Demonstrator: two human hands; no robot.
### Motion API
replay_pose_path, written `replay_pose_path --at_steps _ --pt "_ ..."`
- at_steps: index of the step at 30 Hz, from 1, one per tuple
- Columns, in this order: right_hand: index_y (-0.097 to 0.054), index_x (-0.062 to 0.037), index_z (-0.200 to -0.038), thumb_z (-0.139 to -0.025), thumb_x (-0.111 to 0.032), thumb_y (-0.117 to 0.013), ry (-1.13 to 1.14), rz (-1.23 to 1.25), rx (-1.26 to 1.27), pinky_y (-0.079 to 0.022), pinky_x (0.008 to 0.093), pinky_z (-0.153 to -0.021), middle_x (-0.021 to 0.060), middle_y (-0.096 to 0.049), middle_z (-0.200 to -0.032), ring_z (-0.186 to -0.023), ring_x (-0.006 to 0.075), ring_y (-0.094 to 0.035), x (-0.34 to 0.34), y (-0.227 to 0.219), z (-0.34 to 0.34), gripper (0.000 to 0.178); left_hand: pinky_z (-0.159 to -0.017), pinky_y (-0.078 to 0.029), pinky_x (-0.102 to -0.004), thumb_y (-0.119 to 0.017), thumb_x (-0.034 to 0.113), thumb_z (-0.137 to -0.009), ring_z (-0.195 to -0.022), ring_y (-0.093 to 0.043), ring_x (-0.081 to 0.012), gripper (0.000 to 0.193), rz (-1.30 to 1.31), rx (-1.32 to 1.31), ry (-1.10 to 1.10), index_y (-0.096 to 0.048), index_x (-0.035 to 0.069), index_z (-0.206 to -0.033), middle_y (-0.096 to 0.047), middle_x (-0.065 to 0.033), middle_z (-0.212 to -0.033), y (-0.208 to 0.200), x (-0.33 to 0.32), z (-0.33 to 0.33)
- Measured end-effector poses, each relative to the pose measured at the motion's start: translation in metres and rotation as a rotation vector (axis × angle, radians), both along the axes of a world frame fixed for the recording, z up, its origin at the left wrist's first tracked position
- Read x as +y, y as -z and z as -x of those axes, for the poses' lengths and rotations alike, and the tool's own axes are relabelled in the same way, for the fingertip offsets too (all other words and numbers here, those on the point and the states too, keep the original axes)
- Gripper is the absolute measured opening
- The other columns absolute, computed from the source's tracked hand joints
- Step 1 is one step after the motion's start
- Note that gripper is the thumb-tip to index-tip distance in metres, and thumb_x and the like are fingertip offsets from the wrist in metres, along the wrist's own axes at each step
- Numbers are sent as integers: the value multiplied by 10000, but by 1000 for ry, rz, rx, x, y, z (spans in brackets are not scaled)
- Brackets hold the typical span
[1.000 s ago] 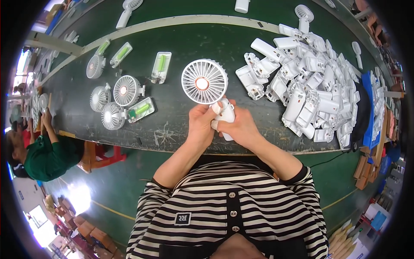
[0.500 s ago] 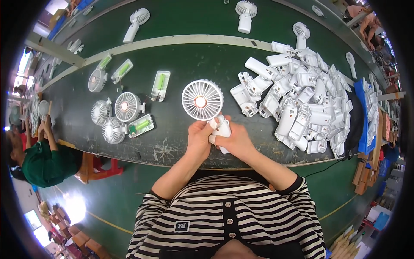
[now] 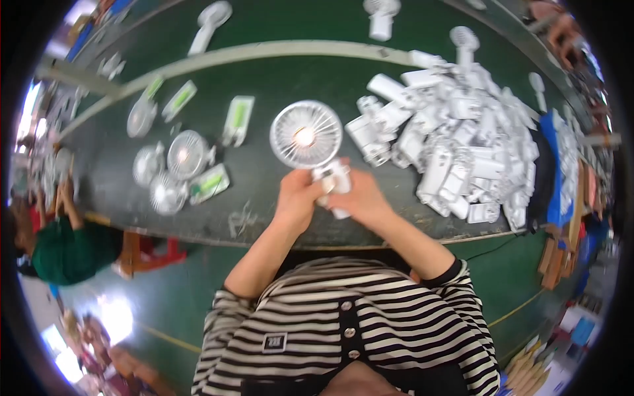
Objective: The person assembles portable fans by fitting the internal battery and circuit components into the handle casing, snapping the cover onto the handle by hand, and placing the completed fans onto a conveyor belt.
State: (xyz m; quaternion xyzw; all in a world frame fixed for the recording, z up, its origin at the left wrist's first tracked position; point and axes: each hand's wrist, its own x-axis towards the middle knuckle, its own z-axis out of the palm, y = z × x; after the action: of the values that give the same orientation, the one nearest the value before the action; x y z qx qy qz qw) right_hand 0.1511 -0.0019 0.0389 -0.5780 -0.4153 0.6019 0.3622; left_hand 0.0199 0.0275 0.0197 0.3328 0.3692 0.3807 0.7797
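Both hands meet at frame centre: left hand [image 3: 297, 198] and right hand [image 3: 362, 198] pinching white fan handle [image 3: 333, 181] between them. Round fan head [image 3: 306, 134] points up-frame, long axis upright, above dark green worktop [image 3: 277, 86].

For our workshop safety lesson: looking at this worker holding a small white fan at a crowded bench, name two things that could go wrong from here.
1. The white handheld fan is gripped only at its handle by the left hand and right hand, near the table edge; a slip could drop it to the floor.
2. The pile of white parts sits right beside the right hand; an elbow or wrist might knock pieces off.
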Motion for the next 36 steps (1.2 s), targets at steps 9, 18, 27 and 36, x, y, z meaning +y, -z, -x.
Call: replay_pose_path --at_steps 9,18,27,36 --pt "-532 -32 -919 -665 -246 -670 26 -270 -281 -473 343 -606 145 -602 -739 -677 269 -606 -9 17 -1 360 -852 -448 -328 -537 -79 -735 -954 -570 -242 383 -41 65 -129 -468 -94 -1111 -576 -214 -1045 0 -11 -12" --pt "-599 -61 -930 -726 -161 -562 -86 -543 -766 -468 344 -683 120 -615 -857 -784 271 -598 76 -71 -189 230 -883 -436 -436 -692 101 -676 -948 -558 -343 572 -67 -132 -89 -423 -77 -1147 -541 -222 -1053 -15 41 -7" --pt "-262 -65 -1352 -517 -151 -649 -77 49 -1290 -397 352 -909 225 -466 -1200 -1072 335 -488 161 -15 -500 924 -799 -491 -394 -704 122 -664 -846 -604 -296 508 -49 6 -100 -486 -67 -1082 -585 -186 -976 -2 73 -7" --pt "-349 -59 -1303 -501 -258 -728 -480 235 -1294 -376 344 -935 155 -422 -1278 -1150 293 -438 199 -22 -507 909 -783 -500 -386 -713 112 -657 -825 -613 -284 473 3 54 -130 -521 -48 -1058 -602 -178 -948 6 90 -25"
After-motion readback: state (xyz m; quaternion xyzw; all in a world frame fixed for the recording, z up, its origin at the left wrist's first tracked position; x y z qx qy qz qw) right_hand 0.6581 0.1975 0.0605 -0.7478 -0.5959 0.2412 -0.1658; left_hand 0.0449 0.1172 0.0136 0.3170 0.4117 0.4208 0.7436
